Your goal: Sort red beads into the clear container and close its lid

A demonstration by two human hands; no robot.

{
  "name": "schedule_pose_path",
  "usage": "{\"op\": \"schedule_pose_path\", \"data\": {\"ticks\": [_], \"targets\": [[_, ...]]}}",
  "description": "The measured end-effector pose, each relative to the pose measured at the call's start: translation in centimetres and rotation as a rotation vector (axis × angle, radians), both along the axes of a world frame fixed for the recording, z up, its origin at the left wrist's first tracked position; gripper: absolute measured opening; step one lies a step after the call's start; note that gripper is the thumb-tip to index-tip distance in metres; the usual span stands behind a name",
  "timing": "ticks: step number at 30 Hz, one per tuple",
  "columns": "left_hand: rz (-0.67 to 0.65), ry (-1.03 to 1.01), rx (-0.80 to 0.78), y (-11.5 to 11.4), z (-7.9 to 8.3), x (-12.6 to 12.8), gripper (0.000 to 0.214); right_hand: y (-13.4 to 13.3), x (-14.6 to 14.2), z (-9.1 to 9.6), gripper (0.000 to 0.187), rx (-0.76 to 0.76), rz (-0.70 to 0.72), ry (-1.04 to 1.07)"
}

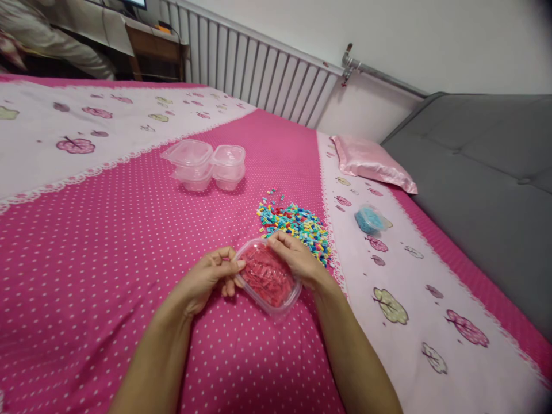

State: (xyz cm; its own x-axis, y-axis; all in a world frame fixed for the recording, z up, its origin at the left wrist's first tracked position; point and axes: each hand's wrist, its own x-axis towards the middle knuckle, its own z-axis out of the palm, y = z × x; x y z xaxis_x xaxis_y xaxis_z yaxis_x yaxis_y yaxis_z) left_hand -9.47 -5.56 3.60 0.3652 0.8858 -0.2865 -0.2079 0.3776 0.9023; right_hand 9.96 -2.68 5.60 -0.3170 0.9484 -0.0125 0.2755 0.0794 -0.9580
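Between my hands is a clear plastic container (269, 279) with a see-through lid, filled with small red pieces. My left hand (215, 273) grips its left rim, thumb on top and fingers partly beneath. On the upper right rim my right hand (297, 259) is closed, its thumb and fingers at the lid's edge. Just beyond the container lies a loose heap of small multicoloured pieces (297, 221), partly hidden by my right hand. The underside of the container is out of sight.
Stacked clear plastic containers (202, 164) stand farther back on the pink dotted bedspread (129, 247). To the right sits a container with blue pieces (370, 219). A pink pillow (371, 161) lies near the grey headboard (483, 167). A radiator (259, 66) lines the wall. Someone's clothed leg (64, 49) shows at upper left.
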Motion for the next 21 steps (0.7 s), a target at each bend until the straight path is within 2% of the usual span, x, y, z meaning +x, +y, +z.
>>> {"op": "schedule_pose_path", "data": {"ticks": [3, 6, 14, 18, 21], "targets": [[-0.058, -0.003, 0.002, -0.2, 0.0, 0.1, 0.031, 0.2, 0.0, -0.2, 0.034, 0.215, 0.003, -0.206], [-0.066, 0.008, -0.010, -0.2, 0.0, 0.1, 0.031, 0.7, -0.1, -1.0, 0.034, 0.314, 0.010, -0.269], [-0.035, 0.041, -0.047, -0.1, -0.4, 0.1, 0.029, 1.4, -0.3, -2.3, 0.034, 0.324, 0.040, -0.256], [0.044, 0.052, -0.062, 0.2, -0.6, 0.6, 0.028, 1.7, -0.3, -2.9, 0.036, 0.308, -0.018, -0.248], [0.122, 0.042, -0.066, 0.3, -0.6, 1.0, 0.028, 1.7, -0.1, -2.5, 0.031, 0.332, -0.077, -0.306]]}}
